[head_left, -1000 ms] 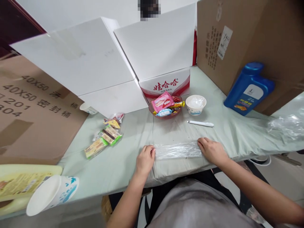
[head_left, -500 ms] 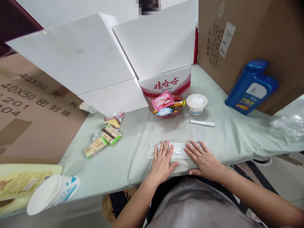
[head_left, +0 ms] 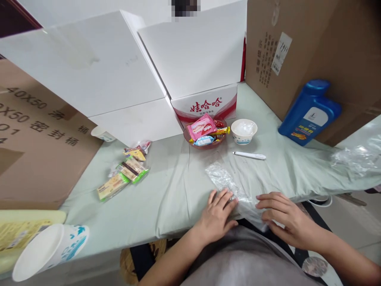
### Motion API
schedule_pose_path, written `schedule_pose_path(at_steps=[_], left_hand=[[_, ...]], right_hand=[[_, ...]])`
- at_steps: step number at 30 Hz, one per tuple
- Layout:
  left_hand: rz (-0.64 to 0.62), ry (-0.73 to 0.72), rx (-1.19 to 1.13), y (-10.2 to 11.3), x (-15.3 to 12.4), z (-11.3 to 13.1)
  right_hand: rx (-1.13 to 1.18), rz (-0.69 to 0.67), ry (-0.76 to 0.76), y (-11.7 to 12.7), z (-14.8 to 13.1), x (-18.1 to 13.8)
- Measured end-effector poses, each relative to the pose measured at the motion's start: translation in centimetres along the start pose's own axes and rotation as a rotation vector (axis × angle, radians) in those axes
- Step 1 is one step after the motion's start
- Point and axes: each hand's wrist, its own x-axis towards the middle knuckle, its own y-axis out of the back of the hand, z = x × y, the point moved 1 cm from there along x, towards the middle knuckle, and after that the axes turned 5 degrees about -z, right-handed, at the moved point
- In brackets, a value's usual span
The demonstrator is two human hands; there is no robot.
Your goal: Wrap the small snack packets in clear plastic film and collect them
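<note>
A folded strip of clear plastic film (head_left: 224, 180) lies slantwise on the pale green tablecloth (head_left: 166, 186), running from the middle of the table to its front edge. My left hand (head_left: 218, 214) lies flat with fingers spread on the near part of the film. My right hand (head_left: 282, 218) is at the table's front edge, fingers stretched out and touching the film's lower end, which hangs over the edge. Neither hand grips anything.
Behind the film lie a white pen (head_left: 249, 155), a white bowl (head_left: 244, 131) and a reddish bowl of wrapped snacks (head_left: 205, 137). Snack packets (head_left: 125, 174) lie left. A blue bottle (head_left: 309, 113), cardboard boxes (head_left: 297, 39), an open white carton (head_left: 205, 105) and a tipped paper cup (head_left: 47, 250) surround the spot.
The film lay crosswise under both hands, pressed flat half a second ago. Now it is turned slantwise, and both hands have drawn back toward the table's front edge.
</note>
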Motion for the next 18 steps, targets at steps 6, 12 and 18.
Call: schedule_pose_path(at_steps=[6,12,18], left_hand=[[0.059,-0.089,-0.203,-0.5,-0.7,-2.2],[0.151,0.001,-0.312,-1.3,-0.8,-2.5],[0.088,0.031,-0.290,-0.5,-0.6,-2.5]], right_hand=[[0.219,-0.134,0.001,2.8,0.8,6.4],[0.047,-0.130,-0.105,-0.5,5.9,15.7],[-0.204,-0.137,-0.050,-5.2,7.6,18.0]])
